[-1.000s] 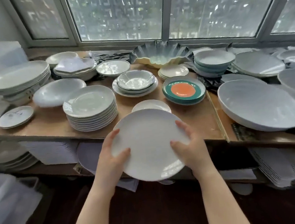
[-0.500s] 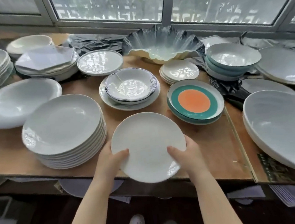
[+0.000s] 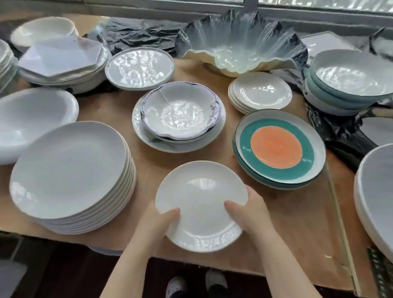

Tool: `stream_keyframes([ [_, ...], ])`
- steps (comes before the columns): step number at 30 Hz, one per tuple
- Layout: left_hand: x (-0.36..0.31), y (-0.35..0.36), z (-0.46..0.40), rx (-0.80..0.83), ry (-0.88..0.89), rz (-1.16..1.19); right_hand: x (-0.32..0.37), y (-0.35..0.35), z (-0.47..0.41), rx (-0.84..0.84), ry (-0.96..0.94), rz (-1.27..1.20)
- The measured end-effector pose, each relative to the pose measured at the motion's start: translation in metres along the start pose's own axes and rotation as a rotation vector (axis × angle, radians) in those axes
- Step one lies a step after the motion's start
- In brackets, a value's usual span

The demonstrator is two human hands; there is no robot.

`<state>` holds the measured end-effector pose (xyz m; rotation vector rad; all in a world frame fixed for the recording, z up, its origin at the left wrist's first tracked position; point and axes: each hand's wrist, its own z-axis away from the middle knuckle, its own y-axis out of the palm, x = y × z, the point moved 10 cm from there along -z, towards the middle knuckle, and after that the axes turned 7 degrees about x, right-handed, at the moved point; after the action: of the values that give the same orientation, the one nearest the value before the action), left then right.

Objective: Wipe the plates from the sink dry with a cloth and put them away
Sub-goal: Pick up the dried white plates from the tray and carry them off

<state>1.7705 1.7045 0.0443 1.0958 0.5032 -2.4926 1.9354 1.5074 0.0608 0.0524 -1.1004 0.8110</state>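
The person holds a small white plate (image 3: 201,204) with both hands. The left hand (image 3: 157,220) grips its left edge, thumb on top. The right hand (image 3: 248,212) grips its right edge the same way. The plate is low over the front part of the table (image 3: 161,162), and I cannot tell if it touches the wood yet.

A second ago the plate was out in front of the table edge, held higher and tipped up. Now it has moved forward over the table and lies flatter. The person has leaned in too, so all the dishes look bigger and closer.

The plate sits between a tall stack of white plates (image 3: 70,176) on the left and a green plate with an orange middle (image 3: 277,149) on the right. Just behind it is a wavy bowl with a blue edge (image 3: 180,113). Two shoes (image 3: 195,285) show on the floor below.
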Motion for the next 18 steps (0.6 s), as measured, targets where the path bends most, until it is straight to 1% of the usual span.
stream_keyframes([
  [4, -0.008, -0.002, -0.001, -0.056, -0.023, -0.112, 0.000, -0.001, -0.017, 0.018, 0.005, 0.071],
  [11, -0.009, 0.001, -0.002, -0.044, -0.124, -0.338, 0.002, -0.005, -0.035, 0.053, 0.022, 0.094],
  [15, -0.014, 0.001, -0.004, -0.077, -0.147, -0.466, 0.003, -0.006, -0.038, 0.059, 0.021, 0.091],
  [18, -0.016, 0.000, -0.004, -0.092, -0.156, -0.538, 0.003, -0.006, -0.041, 0.060, 0.006, 0.154],
])
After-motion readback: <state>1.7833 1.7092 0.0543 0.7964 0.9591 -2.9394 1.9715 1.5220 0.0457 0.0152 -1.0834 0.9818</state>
